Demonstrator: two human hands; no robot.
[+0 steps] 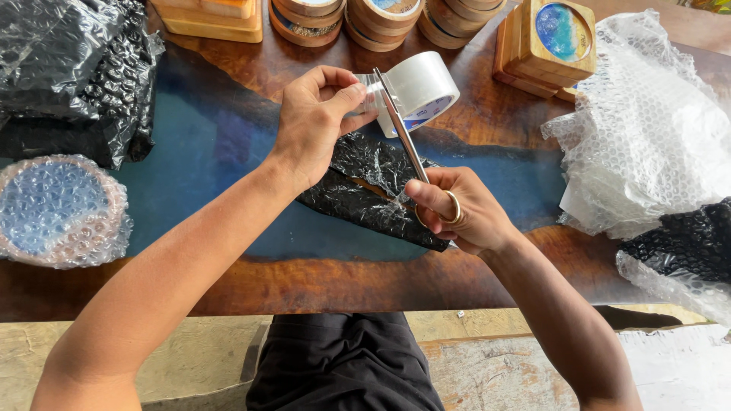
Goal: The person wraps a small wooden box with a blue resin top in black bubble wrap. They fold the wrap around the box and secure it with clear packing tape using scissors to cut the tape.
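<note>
Tape roll [420, 90] at 12 o'clock: left hand [312, 125] fingers pinch its strip; right hand [457, 209] fingers grip scissors [401, 133], whose blades could nick the thumb close by.

Both forearms bare, no sleeves; right hand [461, 213] w/ plain gold ring on one of its fingers; dark grey/black trousers [343, 364] at lap.

Clear packing tape roll [420, 90]: white core w/ printed inner label, held up off the bench, tilted, a short strip pulled out to its left. Scissors [401, 131]: slim silver blades, upright-ish, tips at the pulled strip just beside the roll. Black bubble-wrap bundle [371, 190]: crinkled, glossy, lying flat on the bench below the roll, partly taped.
</note>
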